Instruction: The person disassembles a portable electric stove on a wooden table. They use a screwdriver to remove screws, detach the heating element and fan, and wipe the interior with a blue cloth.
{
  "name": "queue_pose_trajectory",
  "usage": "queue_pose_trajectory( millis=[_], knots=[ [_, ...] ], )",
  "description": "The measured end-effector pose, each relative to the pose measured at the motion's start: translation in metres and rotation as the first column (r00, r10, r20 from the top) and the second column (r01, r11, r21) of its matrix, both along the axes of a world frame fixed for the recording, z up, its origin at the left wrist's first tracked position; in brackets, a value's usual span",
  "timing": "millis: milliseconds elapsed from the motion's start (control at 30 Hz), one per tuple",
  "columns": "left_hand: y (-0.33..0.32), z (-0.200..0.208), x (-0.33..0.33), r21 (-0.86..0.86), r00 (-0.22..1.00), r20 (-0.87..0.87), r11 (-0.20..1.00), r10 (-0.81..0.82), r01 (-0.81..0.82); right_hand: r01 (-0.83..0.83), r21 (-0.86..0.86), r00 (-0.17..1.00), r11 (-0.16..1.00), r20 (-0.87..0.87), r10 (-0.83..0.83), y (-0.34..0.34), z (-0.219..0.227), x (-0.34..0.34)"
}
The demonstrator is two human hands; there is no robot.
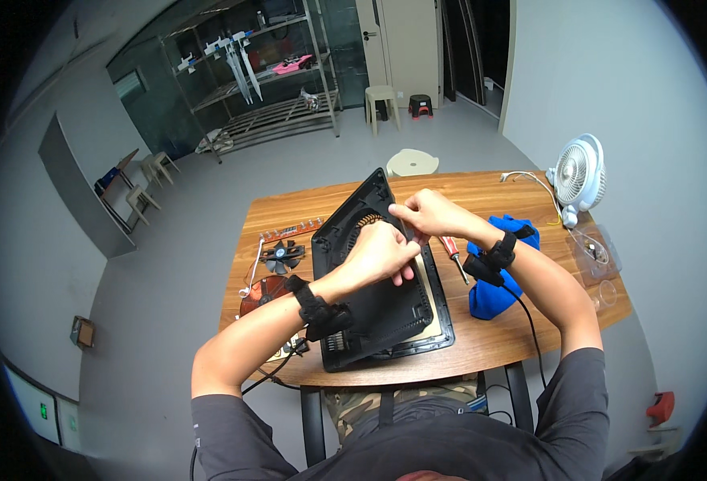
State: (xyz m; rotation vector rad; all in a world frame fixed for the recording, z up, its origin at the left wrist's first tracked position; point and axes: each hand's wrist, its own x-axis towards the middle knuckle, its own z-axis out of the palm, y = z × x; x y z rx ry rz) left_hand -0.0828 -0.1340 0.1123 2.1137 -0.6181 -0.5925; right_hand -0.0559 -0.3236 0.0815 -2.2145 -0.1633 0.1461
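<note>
A black plastic housing shell (367,317) with a round vent grille stands tilted on the table, its inside facing up. Under its right side lies a flat black-framed panel (441,325) with a pale surface. My left hand (379,250) is over the shell, fingers curled near its right edge. Close beside it, my right hand (427,213) pinches with thumb and fingers at the same edge. What the fingertips hold is too small or hidden to make out. A screwdriver (453,255) with a red and white handle lies right of the panel.
On the wooden table (321,207), left of the shell, lie a small black fan (283,256), a copper-coloured coil (263,292) and an orange strip (291,230). At right are a blue cloth (491,298), a desk fan (580,178) and a clear plastic box (598,247).
</note>
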Motion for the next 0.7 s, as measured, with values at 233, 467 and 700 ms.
queue_pose_trajectory(
  millis=[233,467,700],
  knots=[
    [0.049,0.030,0.013,0.001,0.979,0.127,0.987,0.158,-0.160,-0.112,0.124,0.974,0.986,-0.182,0.134,-0.006,-0.028,-0.001],
    [0.098,0.060,0.028,-0.405,0.936,0.001,0.855,0.353,-0.322,-0.130,0.099,0.960,0.987,-0.237,0.150,0.018,-0.047,0.004],
    [0.107,0.070,0.022,-0.592,0.959,-0.127,0.757,0.252,-0.277,-0.099,0.339,0.924,0.936,-0.317,0.212,0.023,-0.069,0.011]
  ],
)
